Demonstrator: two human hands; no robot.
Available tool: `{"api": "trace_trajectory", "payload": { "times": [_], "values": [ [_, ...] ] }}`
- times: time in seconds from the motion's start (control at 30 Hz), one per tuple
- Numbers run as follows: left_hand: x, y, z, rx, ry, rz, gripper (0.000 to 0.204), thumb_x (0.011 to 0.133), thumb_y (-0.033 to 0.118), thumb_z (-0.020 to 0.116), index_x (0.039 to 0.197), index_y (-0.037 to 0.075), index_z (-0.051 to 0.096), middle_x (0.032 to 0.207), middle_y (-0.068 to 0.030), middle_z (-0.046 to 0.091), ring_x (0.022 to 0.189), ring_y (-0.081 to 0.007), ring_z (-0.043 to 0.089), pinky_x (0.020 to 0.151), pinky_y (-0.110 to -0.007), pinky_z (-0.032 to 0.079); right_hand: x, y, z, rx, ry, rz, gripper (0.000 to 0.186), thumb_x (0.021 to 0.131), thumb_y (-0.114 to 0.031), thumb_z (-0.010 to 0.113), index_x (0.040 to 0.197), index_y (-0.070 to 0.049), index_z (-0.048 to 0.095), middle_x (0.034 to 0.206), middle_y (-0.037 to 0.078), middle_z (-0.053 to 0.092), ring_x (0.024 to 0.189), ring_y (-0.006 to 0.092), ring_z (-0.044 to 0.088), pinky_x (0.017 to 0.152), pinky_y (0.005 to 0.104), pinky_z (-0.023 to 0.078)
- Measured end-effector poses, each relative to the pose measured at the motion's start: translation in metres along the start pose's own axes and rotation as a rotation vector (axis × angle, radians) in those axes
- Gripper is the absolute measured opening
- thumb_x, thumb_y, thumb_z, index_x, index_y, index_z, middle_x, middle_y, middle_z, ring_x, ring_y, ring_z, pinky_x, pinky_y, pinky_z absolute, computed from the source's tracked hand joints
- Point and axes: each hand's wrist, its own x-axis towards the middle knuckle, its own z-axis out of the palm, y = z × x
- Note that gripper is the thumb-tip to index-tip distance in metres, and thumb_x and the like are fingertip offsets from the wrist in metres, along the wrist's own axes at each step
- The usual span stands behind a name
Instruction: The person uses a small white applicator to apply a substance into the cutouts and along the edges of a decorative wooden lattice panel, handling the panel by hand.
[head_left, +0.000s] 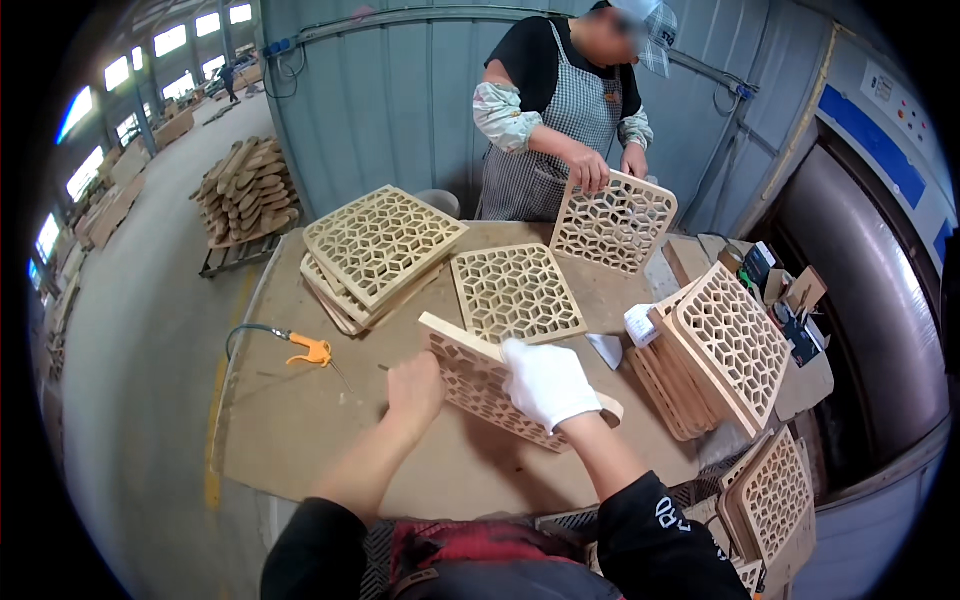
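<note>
A pale wooden lattice panel (462, 340) stands tilted on edge above the table in front of me. My left hand (413, 388), bare, is closed at the panel's left end, its fingers partly hidden. Over the upper edge, my right hand (548, 385) in a white glove grips the panel near its middle; whether anything lies under that palm is hidden. Just beyond, another lattice panel (518, 292) lies flat. An orange air blow gun (312, 350) with a hose rests on the table left of my left hand.
A panel stack (385, 245) sits at the far left, another (735, 345) at the right, and more panels (770, 500) lower right. Across the table (300, 440), a co-worker (575, 120) holds a panel (612, 220) upright. Small boxes (795, 295) occupy the right edge. Wooden pieces (245, 190) are piled beyond the left side.
</note>
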Motion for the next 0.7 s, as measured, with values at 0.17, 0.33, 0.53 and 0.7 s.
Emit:
{"api": "trace_trajectory", "payload": {
  "times": [0.17, 0.33, 0.53, 0.7],
  "values": [
    [0.016, -0.019, 0.019, -0.932, -0.283, -0.241, 0.023, 0.089, 0.015, 0.050, 0.078, 0.002, 0.066, 0.075, -0.0249, 0.065, 0.075, -0.0326, 0.066, 0.070, -0.043, 0.051, 0.002, -0.001, -0.003, -0.012, -0.017, 0.023, 0.009, 0.080, -0.008, 0.057, 0.087, -0.004, 0.056, 0.075, 0.021, 0.066, 0.074, 0.0379, 0.066, 0.069, 0.0474, 0.052],
    [0.017, -0.038, 0.016, -0.504, -0.206, 0.021, 0.027, 0.092, 0.022, 0.050, 0.077, 0.004, 0.062, 0.065, -0.0190, 0.063, 0.057, -0.0276, 0.063, 0.059, -0.043, 0.050, 0.002, -0.004, -0.004, 0.003, -0.048, 0.021, 0.008, 0.080, -0.009, 0.056, 0.086, -0.004, 0.057, 0.075, 0.020, 0.066, 0.074, 0.0375, 0.066, 0.069, 0.0465, 0.052],
    [-0.007, 0.009, 0.014, -0.065, 0.115, -0.091, 0.015, 0.083, 0.013, 0.055, 0.083, 0.002, 0.064, 0.077, -0.0220, 0.068, 0.074, -0.0371, 0.068, 0.070, -0.046, 0.053, 0.000, 0.000, -0.003, 0.004, 0.000, 0.006, 0.009, 0.079, -0.009, 0.057, 0.086, -0.003, 0.057, 0.074, 0.020, 0.066, 0.073, 0.0373, 0.066, 0.068, 0.0460, 0.052],
    [0.021, -0.038, 0.019, -0.933, -0.478, -0.367, 0.022, 0.088, 0.021, 0.055, 0.081, 0.002, 0.065, 0.082, -0.0245, 0.067, 0.080, -0.0363, 0.068, 0.067, -0.043, 0.053, -0.003, -0.001, 0.000, 0.005, -0.017, 0.004, 0.011, 0.078, -0.008, 0.058, 0.088, -0.003, 0.056, 0.073, 0.020, 0.065, 0.072, 0.0380, 0.066, 0.068, 0.0470, 0.052]
  ]
}}
